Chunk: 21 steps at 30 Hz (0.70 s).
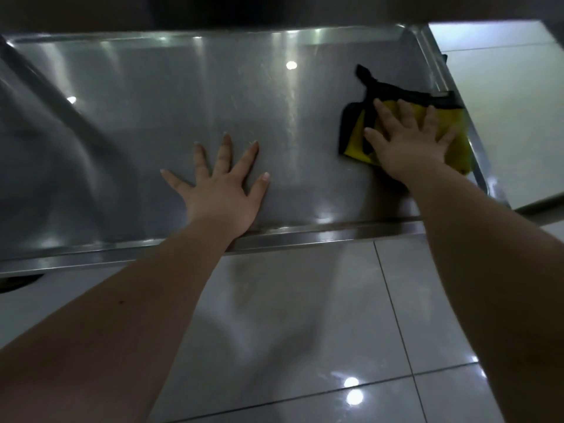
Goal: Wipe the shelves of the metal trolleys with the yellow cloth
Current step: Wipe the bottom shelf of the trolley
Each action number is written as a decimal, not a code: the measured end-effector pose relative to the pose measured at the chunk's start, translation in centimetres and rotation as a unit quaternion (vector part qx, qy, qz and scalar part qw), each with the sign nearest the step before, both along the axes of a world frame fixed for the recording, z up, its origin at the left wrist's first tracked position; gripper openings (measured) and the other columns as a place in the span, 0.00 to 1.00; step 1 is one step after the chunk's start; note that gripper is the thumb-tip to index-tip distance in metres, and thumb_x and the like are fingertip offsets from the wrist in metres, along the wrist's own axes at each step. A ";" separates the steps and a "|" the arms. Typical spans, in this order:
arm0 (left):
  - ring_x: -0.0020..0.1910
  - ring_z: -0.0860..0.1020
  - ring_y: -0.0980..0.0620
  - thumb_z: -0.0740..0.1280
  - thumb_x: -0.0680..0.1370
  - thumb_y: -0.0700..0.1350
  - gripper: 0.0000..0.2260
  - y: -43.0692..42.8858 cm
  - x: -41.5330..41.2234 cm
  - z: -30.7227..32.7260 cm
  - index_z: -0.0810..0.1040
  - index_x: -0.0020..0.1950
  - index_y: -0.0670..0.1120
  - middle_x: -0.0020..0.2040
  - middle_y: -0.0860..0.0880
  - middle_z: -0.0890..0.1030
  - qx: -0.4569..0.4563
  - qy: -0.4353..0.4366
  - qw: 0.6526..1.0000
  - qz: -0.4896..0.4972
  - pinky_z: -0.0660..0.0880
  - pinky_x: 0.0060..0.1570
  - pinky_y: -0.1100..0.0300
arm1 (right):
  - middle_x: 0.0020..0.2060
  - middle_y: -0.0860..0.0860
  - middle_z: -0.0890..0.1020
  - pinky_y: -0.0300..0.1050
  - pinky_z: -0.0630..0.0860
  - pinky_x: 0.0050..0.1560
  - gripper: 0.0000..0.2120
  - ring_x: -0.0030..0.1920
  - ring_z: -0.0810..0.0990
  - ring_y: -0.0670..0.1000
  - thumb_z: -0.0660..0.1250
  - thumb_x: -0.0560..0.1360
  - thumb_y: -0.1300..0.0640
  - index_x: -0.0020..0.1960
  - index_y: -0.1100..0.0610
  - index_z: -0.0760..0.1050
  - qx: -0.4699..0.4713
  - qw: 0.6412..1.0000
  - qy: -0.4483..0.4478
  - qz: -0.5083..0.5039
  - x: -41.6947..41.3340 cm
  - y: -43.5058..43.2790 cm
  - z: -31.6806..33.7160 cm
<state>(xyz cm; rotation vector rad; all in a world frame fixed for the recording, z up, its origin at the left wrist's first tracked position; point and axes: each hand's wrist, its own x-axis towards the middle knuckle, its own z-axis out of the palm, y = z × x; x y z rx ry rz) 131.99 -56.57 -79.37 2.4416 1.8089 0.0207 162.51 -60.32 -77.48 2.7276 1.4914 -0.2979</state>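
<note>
A low shelf of a metal trolley (152, 123) fills the upper part of the view, shiny and rimmed. The yellow cloth (456, 141), edged in black, lies flat at the shelf's right end near the raised rim. My right hand (406, 141) presses on the cloth with spread, straight fingers. My left hand (224, 187) rests flat on the bare metal near the front edge, fingers spread, holding nothing.
Glossy white floor tiles (305, 331) lie in front of the shelf and to its right. The shelf's front rim (320, 236) runs across the middle of the view. A dark upper shelf or shadow covers the top edge.
</note>
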 end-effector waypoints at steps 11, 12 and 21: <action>0.78 0.41 0.38 0.38 0.78 0.65 0.24 -0.3 0.3 0.5 0.39 0.74 0.70 0.80 0.56 0.42 -0.013 0.025 1.000 -0.007 0.38 0.61 0.20 | 0.79 0.44 0.42 0.74 0.32 0.67 0.28 0.76 0.36 0.64 0.42 0.77 0.33 0.74 0.31 0.36 0.010 0.996 0.014 0.084 -15.8 -6.7 -0.6; 0.78 0.40 0.38 0.39 0.79 0.62 0.23 -0.2 0.1 0.6 0.38 0.74 0.70 0.80 0.56 0.42 -0.014 0.027 0.999 -0.009 0.39 0.61 0.20 | 0.79 0.44 0.41 0.74 0.31 0.66 0.28 0.76 0.35 0.64 0.42 0.77 0.34 0.74 0.32 0.35 0.014 0.993 0.012 0.118 -17.9 -6.2 -0.6; 0.78 0.42 0.40 0.40 0.79 0.64 0.23 -0.2 0.1 0.6 0.43 0.74 0.70 0.80 0.57 0.45 -0.025 -0.011 1.000 -0.005 0.35 0.61 0.22 | 0.78 0.38 0.41 0.69 0.37 0.72 0.31 0.78 0.38 0.58 0.40 0.70 0.26 0.70 0.25 0.34 -0.023 0.999 0.026 0.041 -3.1 -9.8 0.2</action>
